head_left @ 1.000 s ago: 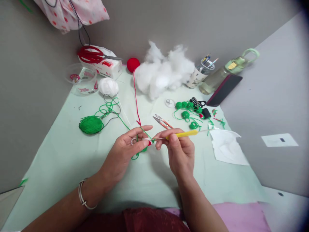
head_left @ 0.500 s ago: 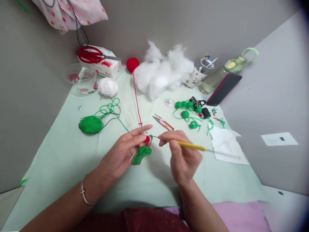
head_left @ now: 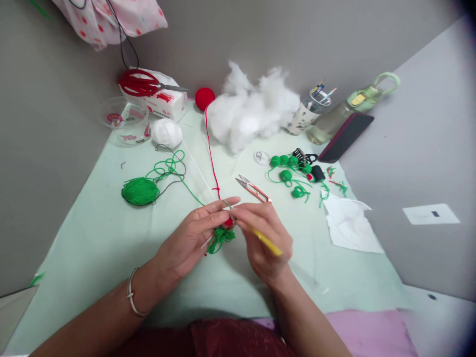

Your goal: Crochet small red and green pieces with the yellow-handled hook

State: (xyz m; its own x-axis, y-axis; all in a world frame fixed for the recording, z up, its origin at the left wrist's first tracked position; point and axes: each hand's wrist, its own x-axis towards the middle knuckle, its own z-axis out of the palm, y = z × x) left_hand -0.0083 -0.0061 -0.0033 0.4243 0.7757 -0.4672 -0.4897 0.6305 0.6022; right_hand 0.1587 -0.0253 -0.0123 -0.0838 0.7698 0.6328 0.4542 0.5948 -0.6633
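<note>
My left hand (head_left: 191, 228) pinches a small crocheted piece (head_left: 228, 222) in red, white and green, with green, red and white yarn running up over its fingers. Below it dangles a loose bunch of green yarn (head_left: 221, 240). My right hand (head_left: 266, 240) is closed round a crochet hook with a yellow handle (head_left: 268, 242); its fingertips meet the crocheted piece, and the hook's tip is hidden there. From the table behind come the yarn strands, leading to a green skein (head_left: 140, 191), a white yarn ball (head_left: 167, 133) and a red yarn ball (head_left: 205, 98).
Thread snips (head_left: 253, 189) lie just beyond my hands. White stuffing (head_left: 253, 111) is heaped at the back. To the right are small green crocheted balls (head_left: 285, 176), a crumpled tissue (head_left: 349, 223), a phone (head_left: 345, 138) and a bottle (head_left: 336, 116). Red scissors (head_left: 139, 83) rest on a tissue box (head_left: 167, 105).
My right hand has moved left and in against the crocheted piece, and the hook now tilts more steeply. The piece sits slightly lower; my left hand has barely shifted.
</note>
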